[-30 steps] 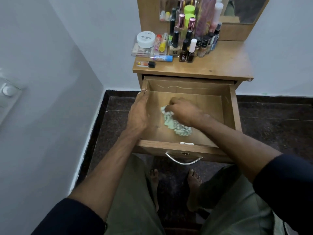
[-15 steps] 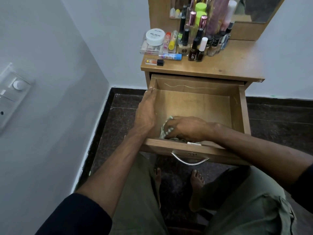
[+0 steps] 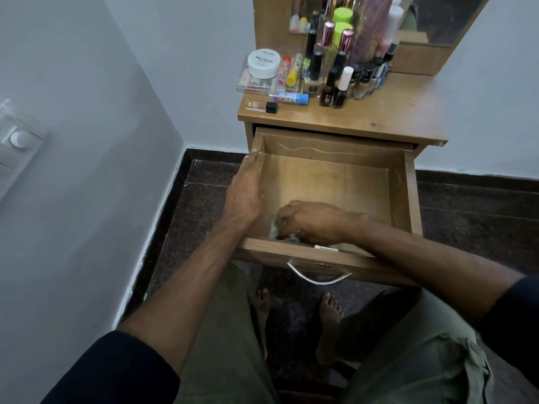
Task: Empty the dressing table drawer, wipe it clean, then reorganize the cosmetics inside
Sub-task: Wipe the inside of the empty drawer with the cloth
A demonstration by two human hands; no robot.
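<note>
My right hand [image 3: 309,221] grips cloth [image 3: 275,228], near-left drawer [image 3: 408,199] corner; left hand [image 3: 245,193] flat on rim. Hard shove could topple bottles [image 3: 335,83] on bench [image 3: 393,118].

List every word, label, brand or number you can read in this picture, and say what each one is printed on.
"NAIL POLISH": on the lid of the white round tub on the dressing table top.
A smaller line above it and another below it on the same lid: too blurred to read.
Labels on the nail polish bottles and the blue-capped tube: too small to read.
</note>
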